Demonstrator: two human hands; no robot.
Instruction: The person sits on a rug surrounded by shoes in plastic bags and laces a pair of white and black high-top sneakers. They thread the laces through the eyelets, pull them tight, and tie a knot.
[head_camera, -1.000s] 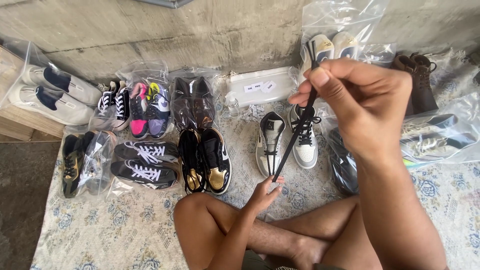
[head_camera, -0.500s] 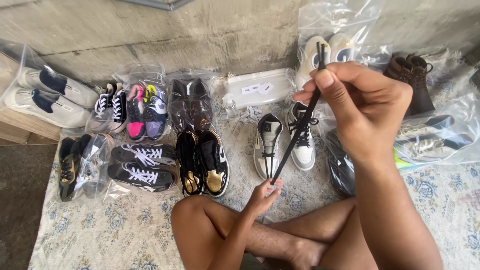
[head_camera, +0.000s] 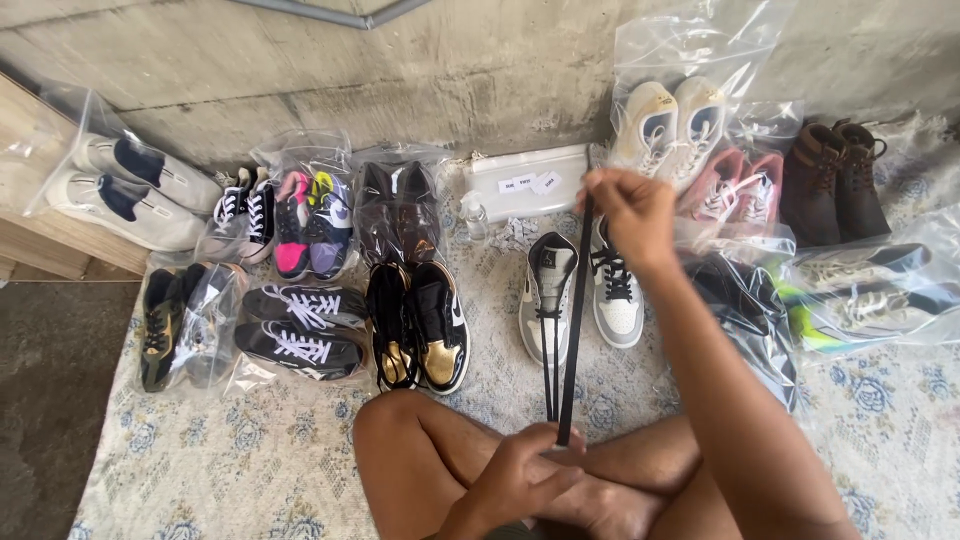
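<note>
My right hand (head_camera: 628, 212) pinches the top of a black shoelace (head_camera: 572, 330), held taut and nearly upright. My left hand (head_camera: 520, 472) grips its lower end above my crossed legs (head_camera: 420, 450). Behind the lace stand grey and white sneakers (head_camera: 585, 290) on a patterned rug (head_camera: 250, 450), with bagged shoes (head_camera: 310, 220) along the wall.

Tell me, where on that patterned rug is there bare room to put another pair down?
Bare blue-flowered rug lies left of the bent knee, below the black white-laced sneakers. Another patch sits bottom right. Along the concrete wall it's crowded.
</note>
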